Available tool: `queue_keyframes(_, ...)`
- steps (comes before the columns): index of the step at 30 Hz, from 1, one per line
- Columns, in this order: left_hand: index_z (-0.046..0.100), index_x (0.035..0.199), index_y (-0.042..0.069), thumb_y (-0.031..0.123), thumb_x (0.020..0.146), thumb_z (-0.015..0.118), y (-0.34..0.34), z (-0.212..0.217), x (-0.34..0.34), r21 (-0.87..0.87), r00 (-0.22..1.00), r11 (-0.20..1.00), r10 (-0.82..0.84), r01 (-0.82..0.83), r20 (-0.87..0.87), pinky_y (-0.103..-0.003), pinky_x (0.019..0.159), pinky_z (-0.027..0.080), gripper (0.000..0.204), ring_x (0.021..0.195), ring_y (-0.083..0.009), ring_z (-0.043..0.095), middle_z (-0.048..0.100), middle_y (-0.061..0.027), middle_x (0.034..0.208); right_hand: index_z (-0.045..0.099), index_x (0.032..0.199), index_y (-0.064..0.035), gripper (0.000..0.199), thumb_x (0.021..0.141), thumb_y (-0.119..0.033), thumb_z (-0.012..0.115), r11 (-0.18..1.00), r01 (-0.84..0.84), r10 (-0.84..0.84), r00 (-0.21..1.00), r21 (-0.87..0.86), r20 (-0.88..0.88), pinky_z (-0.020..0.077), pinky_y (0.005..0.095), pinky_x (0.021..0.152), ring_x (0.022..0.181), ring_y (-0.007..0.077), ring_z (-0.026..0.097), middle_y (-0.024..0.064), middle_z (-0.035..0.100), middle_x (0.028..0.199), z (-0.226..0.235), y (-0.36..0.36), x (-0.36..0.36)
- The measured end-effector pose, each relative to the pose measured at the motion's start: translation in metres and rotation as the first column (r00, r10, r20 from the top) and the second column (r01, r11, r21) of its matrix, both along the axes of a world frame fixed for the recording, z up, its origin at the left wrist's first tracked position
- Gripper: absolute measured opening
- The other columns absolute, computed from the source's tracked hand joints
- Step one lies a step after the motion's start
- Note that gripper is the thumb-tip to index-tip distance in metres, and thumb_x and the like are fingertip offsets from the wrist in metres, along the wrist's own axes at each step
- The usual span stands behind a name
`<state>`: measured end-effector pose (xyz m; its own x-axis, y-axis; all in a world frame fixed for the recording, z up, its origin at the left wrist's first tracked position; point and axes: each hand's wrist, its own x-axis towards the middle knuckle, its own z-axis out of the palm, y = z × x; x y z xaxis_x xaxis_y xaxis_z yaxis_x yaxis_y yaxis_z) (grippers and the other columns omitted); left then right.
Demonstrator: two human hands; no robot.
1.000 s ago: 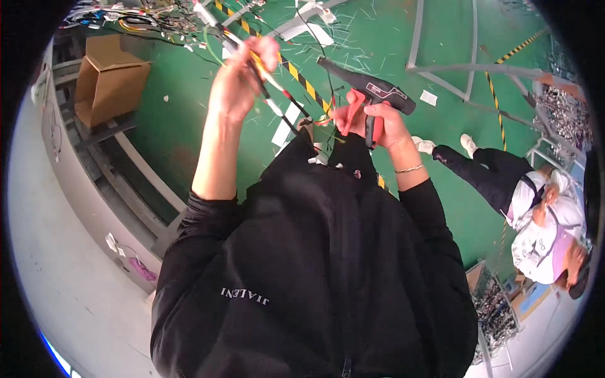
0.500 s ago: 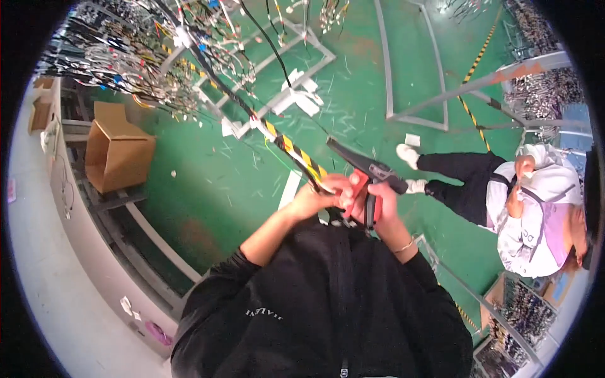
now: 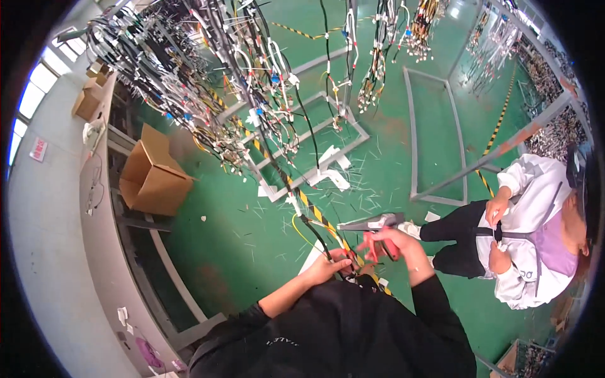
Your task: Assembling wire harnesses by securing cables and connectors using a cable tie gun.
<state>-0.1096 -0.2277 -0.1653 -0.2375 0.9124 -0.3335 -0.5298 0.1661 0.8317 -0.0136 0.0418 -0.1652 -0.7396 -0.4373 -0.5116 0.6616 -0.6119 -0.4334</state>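
Green floor (image 3: 220,268) spreads between the box (image 3: 165,188) and the cable (image 3: 307,222), which slants from upper left down to the left hand (image 3: 322,269), fingers clasping it. Gripped in the right hand's (image 3: 392,240) fingers beside it, the tool (image 3: 378,222) points left, nearly crosswise, where half a second ago it tilted steeper.

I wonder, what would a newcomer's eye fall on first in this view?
Most likely the dense hanging cables across the upper left and centre. Next, below centre, the dark tool with red handles in the right hand, near the left hand gripping a black cable. A person in a white jacket stands at the right.
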Motion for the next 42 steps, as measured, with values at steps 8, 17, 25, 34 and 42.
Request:
queue_keyframes(8, 0.059, 0.106, 0.001, 0.017, 0.102, 0.055, -0.044, 0.053, -0.025, -0.077, 0.973, 0.972, 0.226, -0.222, 0.041, -0.031, 0.070, 0.058, 0.017, 0.077, -0.0190, 0.070, 0.073, -0.0158, 0.096, 0.065, 0.085, -0.0011, 0.026, 0.086, -0.027, 0.065, 0.837, -0.092, -0.055, 0.967, 0.540, 0.249, 0.0462, 0.0358, 0.043, 0.048, 0.0205, 0.058, 0.0124, 0.067, 0.073, -0.146, -0.032, -0.100)
queue_keyframes(17, 0.064, 0.111, -0.005, -0.007, 0.085, 0.066, -0.073, 0.034, -0.054, -0.230, 0.988, 0.962, 0.156, -0.151, 0.006, -0.033, 0.081, 0.057, 0.027, 0.088, -0.0230, 0.071, 0.073, -0.0172, 0.097, 0.065, 0.079, -0.0087, 0.019, 0.078, -0.024, 0.075, 0.696, 0.211, -0.335, 0.941, 0.687, 0.051, 0.0445, 0.0275, 0.044, 0.054, 0.0113, 0.061, 0.0034, 0.066, 0.069, -0.128, -0.070, -0.063)
queue_keyframes(25, 0.070, 0.091, -0.007, -0.006, 0.083, 0.069, -0.001, 0.028, -0.066, -0.157, 0.931, 0.918, 0.363, -0.364, -0.033, -0.032, 0.070, 0.054, 0.008, 0.078, -0.0185, 0.066, 0.070, -0.0107, 0.088, 0.068, 0.111, -0.0047, 0.030, 0.085, -0.017, 0.077, 0.407, 0.711, -0.710, 0.641, 0.574, -0.292, 0.0530, 0.0325, 0.082, 0.086, 0.0111, 0.065, 0.0007, 0.070, 0.093, -0.069, -0.110, 0.048)
queue_keyframes(34, 0.062, 0.107, -0.008, -0.004, 0.090, 0.065, 0.065, 0.074, -0.079, 0.046, 0.831, 0.836, 0.535, -0.547, 0.151, -0.035, 0.084, 0.059, 0.017, 0.086, -0.0254, 0.072, 0.071, -0.0222, 0.104, 0.058, 0.120, -0.0011, 0.035, 0.086, 0.003, 0.067, 0.475, 0.484, -0.518, 0.829, 0.735, -0.211, 0.0479, 0.0277, 0.088, 0.098, 0.0117, 0.058, 0.0039, 0.060, 0.104, 0.164, -0.111, 0.055)
queue_keyframes(42, 0.063, 0.107, -0.007, -0.004, 0.091, 0.066, 0.081, 0.088, -0.079, 0.169, 0.845, 0.828, 0.526, -0.535, 0.095, -0.036, 0.082, 0.060, 0.017, 0.088, -0.0259, 0.071, 0.070, -0.0229, 0.107, 0.054, 0.123, -0.0018, 0.034, 0.091, -0.006, 0.064, 0.612, 0.423, -0.373, 0.899, 0.668, -0.228, 0.0448, 0.0290, 0.091, 0.102, 0.0130, 0.055, 0.0056, 0.058, 0.109, 0.175, -0.105, 0.043)
